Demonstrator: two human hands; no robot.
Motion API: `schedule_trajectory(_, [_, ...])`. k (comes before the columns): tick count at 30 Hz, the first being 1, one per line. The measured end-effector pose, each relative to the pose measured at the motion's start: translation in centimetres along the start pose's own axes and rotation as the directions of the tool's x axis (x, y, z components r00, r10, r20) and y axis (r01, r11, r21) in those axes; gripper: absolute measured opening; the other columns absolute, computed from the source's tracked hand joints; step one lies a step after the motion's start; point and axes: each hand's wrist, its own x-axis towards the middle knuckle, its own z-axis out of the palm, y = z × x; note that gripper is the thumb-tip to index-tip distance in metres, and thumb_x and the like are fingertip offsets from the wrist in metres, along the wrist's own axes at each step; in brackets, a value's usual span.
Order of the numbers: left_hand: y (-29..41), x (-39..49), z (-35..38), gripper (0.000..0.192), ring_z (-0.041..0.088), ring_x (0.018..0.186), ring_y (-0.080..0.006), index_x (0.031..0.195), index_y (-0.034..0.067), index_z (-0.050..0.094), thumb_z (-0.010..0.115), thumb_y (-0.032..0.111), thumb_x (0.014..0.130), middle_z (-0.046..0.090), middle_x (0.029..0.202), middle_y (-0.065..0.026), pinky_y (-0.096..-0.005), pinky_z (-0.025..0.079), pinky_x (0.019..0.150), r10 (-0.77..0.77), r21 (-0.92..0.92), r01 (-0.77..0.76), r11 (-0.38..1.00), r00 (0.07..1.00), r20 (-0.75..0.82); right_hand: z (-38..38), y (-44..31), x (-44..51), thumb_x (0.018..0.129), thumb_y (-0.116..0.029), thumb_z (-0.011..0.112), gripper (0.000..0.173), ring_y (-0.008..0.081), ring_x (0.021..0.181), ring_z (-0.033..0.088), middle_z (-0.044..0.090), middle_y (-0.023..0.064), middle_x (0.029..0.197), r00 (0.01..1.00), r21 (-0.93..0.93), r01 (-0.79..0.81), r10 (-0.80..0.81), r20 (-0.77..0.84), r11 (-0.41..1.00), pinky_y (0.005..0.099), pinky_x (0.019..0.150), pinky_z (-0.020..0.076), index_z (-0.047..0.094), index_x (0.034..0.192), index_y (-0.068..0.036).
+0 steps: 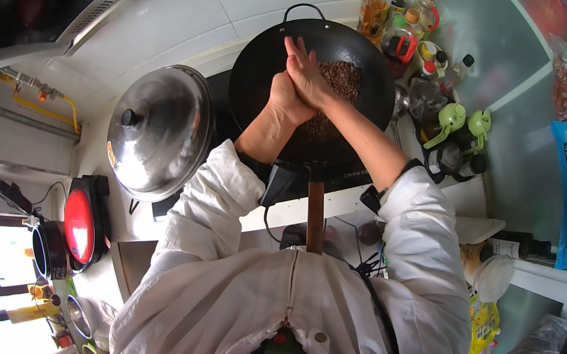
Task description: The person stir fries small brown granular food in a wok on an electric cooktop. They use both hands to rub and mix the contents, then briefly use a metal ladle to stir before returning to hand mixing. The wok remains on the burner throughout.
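Note:
My left hand (287, 99) and my right hand (308, 76) press against each other above a black wok (256, 64). The right hand's fingers stretch out, slightly apart, toward the far rim. Curled below it, the left hand has its fingers mostly hidden, and whether anything lies between the palms cannot be seen. Dark brown granular food (342, 79) lies in the wok, partly covered by my hands and forearms. The wok's wooden handle (315, 217) points toward my body, and a loop handle (305, 7) rises at the far side.
Left of the wok stands a domed metal lid (159, 130) with a black knob. Several sauce bottles (374, 13) crowd the back right corner, near green-topped dispensers (450, 119). A metal ladle (400, 104) lies beside the wok. A red-lidded appliance (80, 225) is farther left.

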Motion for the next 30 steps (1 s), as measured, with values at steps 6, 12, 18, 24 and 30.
schedule_trajectory(6, [-0.9, 1.9, -1.2, 0.047, 0.033, 0.126, -0.0168, 0.13, 0.021, 0.042, 0.039, 0.047, 0.091, 0.042, 0.135, 0.0041, -0.0396, 0.025, 0.105, 0.434, 0.102, -0.428, 0.898, 0.9, -0.038, 2.4, -1.4, -1.1, 0.085, -0.069, 0.005, 0.087, 0.0307, 0.139, -0.006, 0.004, 0.0176, 0.15, 0.991, 0.199, -0.128, 0.118, 0.06, 0.972, 0.0456, 0.11, -0.0044, 0.006, 0.144, -0.004])
schedule_trajectory(12, [-0.7, -0.4, 0.6, 0.04, 0.044, 0.118, -0.0241, 0.129, 0.024, 0.043, 0.033, 0.039, 0.093, 0.047, 0.129, -0.0027, -0.0466, 0.029, 0.102, -0.063, 0.061, 0.058, 0.996, 0.994, 0.086, -0.1, 0.2, 1.6, 0.09, -0.063, 0.018, 0.077, 0.0317, 0.139, -0.005, 0.009, 0.0146, 0.15, 0.996, 0.08, 0.015, -0.008, -0.091, 0.997, 0.0503, 0.108, -0.0077, 0.013, 0.144, -0.009])
schedule_trajectory(18, [-0.5, 1.6, -0.1, 0.056, 0.037, 0.125, -0.0252, 0.139, 0.013, 0.031, 0.03, 0.045, 0.093, 0.036, 0.14, -0.0058, -0.0466, 0.024, 0.105, 0.398, 0.186, -0.386, 0.904, 0.917, -0.03, 1.3, 0.0, -0.9, 0.088, -0.066, 0.012, 0.082, 0.0318, 0.139, -0.002, 0.011, 0.016, 0.15, 0.986, 0.102, -0.127, 0.114, 0.122, 0.987, 0.0502, 0.11, -0.0012, 0.011, 0.144, -0.006])
schedule_trajectory(24, [-0.9, 0.7, 0.9, 0.06, 0.03, 0.129, -0.0254, 0.14, 0.016, 0.028, 0.032, 0.051, 0.091, 0.032, 0.141, -0.0052, -0.0467, 0.021, 0.106, 0.342, 0.174, -0.337, 0.925, 0.94, -0.002, 1.2, -1.7, 0.5, 0.085, -0.07, 0.008, 0.087, 0.0297, 0.139, -0.008, 0.005, 0.0155, 0.15, 0.997, 0.243, -0.075, 0.082, -0.016, 0.967, 0.0486, 0.109, -0.0074, 0.009, 0.144, -0.007])
schedule_trajectory(30, [1.3, -0.3, 1.8, 0.042, 0.041, 0.121, -0.0279, 0.128, 0.017, 0.045, 0.03, 0.035, 0.094, 0.048, 0.128, -0.007, -0.05, 0.025, 0.104, -0.111, 0.065, 0.11, 0.992, 0.994, 0.013, -0.4, 0.7, 1.3, 0.088, -0.066, 0.015, 0.079, 0.0326, 0.139, -0.001, 0.014, 0.0164, 0.149, 1.0, 0.026, 0.008, -0.008, 0.014, 1.0, 0.0519, 0.108, -0.0038, 0.016, 0.144, -0.009])
